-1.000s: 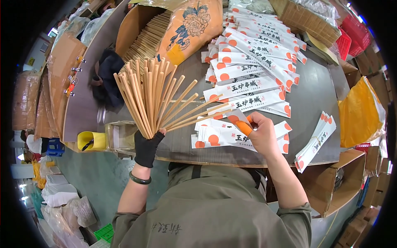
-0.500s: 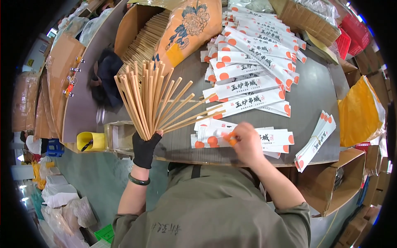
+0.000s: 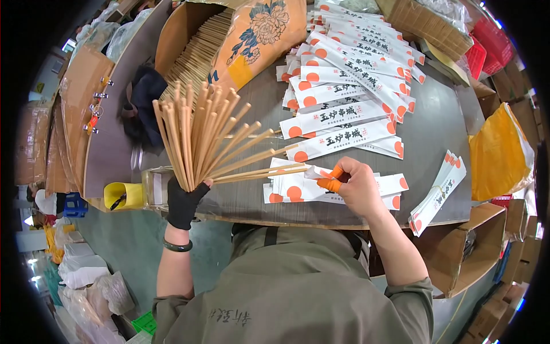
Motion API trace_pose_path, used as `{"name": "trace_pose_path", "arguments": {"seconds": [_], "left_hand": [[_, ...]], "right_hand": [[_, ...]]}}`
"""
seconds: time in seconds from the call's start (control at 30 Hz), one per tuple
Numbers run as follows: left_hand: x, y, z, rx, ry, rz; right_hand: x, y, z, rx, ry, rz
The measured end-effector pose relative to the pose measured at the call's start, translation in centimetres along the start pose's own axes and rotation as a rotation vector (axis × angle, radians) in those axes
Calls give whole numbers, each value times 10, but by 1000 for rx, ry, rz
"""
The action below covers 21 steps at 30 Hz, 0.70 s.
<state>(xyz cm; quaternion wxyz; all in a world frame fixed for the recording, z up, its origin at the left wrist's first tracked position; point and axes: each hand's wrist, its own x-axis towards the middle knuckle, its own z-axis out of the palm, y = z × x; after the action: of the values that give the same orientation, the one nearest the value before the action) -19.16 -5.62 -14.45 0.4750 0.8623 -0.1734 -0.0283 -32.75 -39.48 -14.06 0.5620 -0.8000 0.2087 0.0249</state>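
Note:
My left hand (image 3: 185, 202), in a black fingerless glove, is closed around the lower ends of a fanned bundle of wooden chopsticks (image 3: 197, 135). A few of the sticks slant out to the right, low over the table. My right hand (image 3: 360, 188), with orange covers on its fingertips, pinches a white paper chopstick sleeve (image 3: 316, 172). The sleeve's left end meets the tips of the lowest sticks; whether they are inside it I cannot tell. Beneath that hand lies a small pile of sleeves (image 3: 392, 184) with orange dots. Farther back is a large overlapping stack of filled-looking sleeves (image 3: 349, 123).
A banded bundle of sleeves (image 3: 438, 192) lies at the table's right edge. Behind the chopsticks are an open box of sticks (image 3: 197, 49), an orange flowered bag (image 3: 260, 37) and dark cloth (image 3: 146, 106). A yellow cup (image 3: 126, 196) sits at the left edge.
My right hand has moved slightly right, and a sleeve now shows in its fingers at the stick tips. My left hand has shifted left with the chopsticks.

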Motion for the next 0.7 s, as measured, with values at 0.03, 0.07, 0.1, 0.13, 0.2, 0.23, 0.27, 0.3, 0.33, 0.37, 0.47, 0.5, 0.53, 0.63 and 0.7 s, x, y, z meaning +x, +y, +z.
{"name": "trace_pose_path", "arguments": {"seconds": [0.03, 0.07, 0.1, 0.13, 0.2, 0.23, 0.27, 0.3, 0.33, 0.37, 0.47, 0.5, 0.53, 0.63, 0.7], "left_hand": [[0, 0, -1, -12, -14, -43], [1, 0, -2, -23, -28, -85], [2, -2, -3, -23, -30, -83], [2, -5, -3, -15, -53, -99], [3, -6, -4, -6, -79, -113], [5, -6, -4, 12, -94, -72], [6, -6, -4, 31, -109, -31], [7, -5, -5, 30, -109, -31], [10, -3, -5, 53, -151, 11], [13, -1, -5, 76, -193, 54], [16, 24, 30, -90, -121, 22], [13, 22, 50, -247, -126, -56], [11, 23, 74, -407, -133, -127], [7, 60, 117, -654, -135, -206], [17, 57, 122, -431, 93, -81]], "right_hand": [[0, 0, 0, 1, 0, 0], [1, 1, 0, 4, -1, -2], [1, 1, 0, 7, -2, -4], [1, 0, 1, 9, 0, -2], [0, 0, 1, 7, -15, -71], [-1, 0, 0, 7, -14, -70], [-1, -1, -1, -60, -11, -153], [-1, -1, -2, -127, -8, -236], [0, 1, -2, -128, -6, -237], [2, 3, -1, -258, 73, -489], [8, -14, 10, -407, 202, -838], [8, -25, 20, -423, 245, -938], [9, -28, 29, -495, 182, -1011], [16, -36, 38, -743, 93, -945], [22, -23, 26, -697, 286, -933]]}}
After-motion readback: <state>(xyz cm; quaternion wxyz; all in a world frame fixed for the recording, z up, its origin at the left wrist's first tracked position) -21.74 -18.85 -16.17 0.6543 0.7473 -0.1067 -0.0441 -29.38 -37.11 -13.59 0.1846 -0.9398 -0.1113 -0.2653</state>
